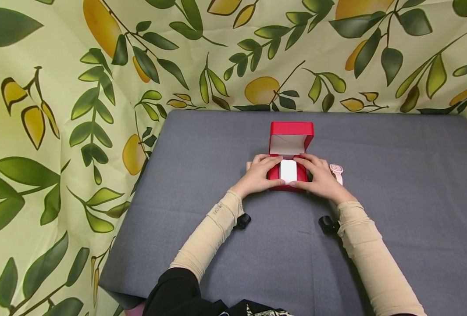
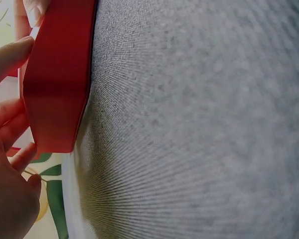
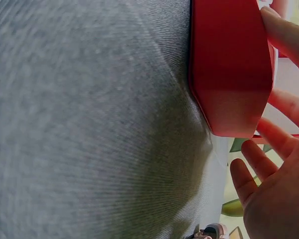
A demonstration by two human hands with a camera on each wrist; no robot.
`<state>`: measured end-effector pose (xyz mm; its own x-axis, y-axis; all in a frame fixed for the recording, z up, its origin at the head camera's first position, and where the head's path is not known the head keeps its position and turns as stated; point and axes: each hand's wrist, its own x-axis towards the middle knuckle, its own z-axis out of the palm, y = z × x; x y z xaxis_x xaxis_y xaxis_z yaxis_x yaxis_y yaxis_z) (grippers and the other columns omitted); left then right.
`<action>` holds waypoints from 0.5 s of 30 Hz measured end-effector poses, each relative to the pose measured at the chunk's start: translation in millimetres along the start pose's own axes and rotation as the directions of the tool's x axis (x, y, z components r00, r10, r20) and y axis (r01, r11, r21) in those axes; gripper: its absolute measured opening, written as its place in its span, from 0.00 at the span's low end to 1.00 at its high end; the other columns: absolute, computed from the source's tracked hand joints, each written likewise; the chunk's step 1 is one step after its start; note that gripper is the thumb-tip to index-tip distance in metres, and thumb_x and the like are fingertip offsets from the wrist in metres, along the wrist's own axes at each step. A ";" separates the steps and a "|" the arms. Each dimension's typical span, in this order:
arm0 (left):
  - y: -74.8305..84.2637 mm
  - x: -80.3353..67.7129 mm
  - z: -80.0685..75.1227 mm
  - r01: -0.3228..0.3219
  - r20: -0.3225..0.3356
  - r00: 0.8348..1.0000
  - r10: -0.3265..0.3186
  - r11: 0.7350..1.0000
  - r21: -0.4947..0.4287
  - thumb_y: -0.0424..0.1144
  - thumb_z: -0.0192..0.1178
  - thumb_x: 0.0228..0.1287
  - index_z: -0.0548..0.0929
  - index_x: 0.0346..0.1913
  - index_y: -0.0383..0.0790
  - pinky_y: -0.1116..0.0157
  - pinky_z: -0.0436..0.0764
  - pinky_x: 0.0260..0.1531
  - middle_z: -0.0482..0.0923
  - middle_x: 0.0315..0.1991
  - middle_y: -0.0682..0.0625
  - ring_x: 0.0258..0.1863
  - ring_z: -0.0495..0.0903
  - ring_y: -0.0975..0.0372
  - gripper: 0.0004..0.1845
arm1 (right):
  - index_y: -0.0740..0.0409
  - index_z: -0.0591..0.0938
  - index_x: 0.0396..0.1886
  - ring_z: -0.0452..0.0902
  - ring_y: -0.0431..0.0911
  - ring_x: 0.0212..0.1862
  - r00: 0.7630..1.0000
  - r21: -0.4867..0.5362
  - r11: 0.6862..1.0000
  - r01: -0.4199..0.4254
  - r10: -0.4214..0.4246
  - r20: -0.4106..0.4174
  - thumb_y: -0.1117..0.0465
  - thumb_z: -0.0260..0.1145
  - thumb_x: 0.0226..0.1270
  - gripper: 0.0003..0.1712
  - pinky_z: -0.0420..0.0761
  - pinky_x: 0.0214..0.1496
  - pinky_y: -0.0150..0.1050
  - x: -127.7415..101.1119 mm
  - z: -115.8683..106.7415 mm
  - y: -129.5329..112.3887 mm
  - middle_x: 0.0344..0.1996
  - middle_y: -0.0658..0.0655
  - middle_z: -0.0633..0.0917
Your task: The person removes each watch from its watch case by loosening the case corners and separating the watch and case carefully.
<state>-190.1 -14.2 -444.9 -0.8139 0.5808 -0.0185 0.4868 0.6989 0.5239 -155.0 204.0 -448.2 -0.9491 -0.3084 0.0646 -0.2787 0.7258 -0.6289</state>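
Two hands cup the open red box [image 1: 288,175] between them, left hand [image 1: 259,174] and right hand [image 1: 319,177] equally near, fingers pressing its sides.

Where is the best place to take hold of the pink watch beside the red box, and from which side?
Probably pinch the pink watch at its strap, just below the round case. It lies flat on the grey table, close beside the right hand, so come from above on its open right side; the red box blocks the left.
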 end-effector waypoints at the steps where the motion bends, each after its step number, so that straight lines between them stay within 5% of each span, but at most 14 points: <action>1: 0.1 -0.1 -0.1 0.004 0.004 1.000 -0.004 1.000 0.005 0.57 0.61 0.56 0.64 0.69 0.52 0.54 0.59 0.54 0.66 0.67 0.55 0.68 0.54 0.56 0.37 | 0.59 0.68 0.64 0.53 0.66 0.63 1.000 0.002 1.000 -0.003 0.003 0.001 0.52 0.72 0.50 0.41 0.59 0.59 0.62 -0.2 0.0 -0.2 0.67 0.67 0.61; 15: 2.6 -0.7 -1.5 0.067 0.061 0.996 -0.067 0.998 -0.005 0.56 0.59 0.58 0.63 0.69 0.53 0.55 0.59 0.53 0.52 0.73 0.59 0.68 0.54 0.54 0.36 | 0.58 0.68 0.64 0.50 0.64 0.65 0.997 0.052 0.996 -0.070 0.068 0.043 0.53 0.69 0.55 0.37 0.61 0.58 0.64 -0.7 1.9 -0.7 0.66 0.70 0.54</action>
<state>-188.7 -13.4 -442.2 -0.8237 0.5571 -0.1055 0.4292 0.7343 0.5259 -153.9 202.5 -449.3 -0.9586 -0.2844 -0.0119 -0.2030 0.7126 -0.6715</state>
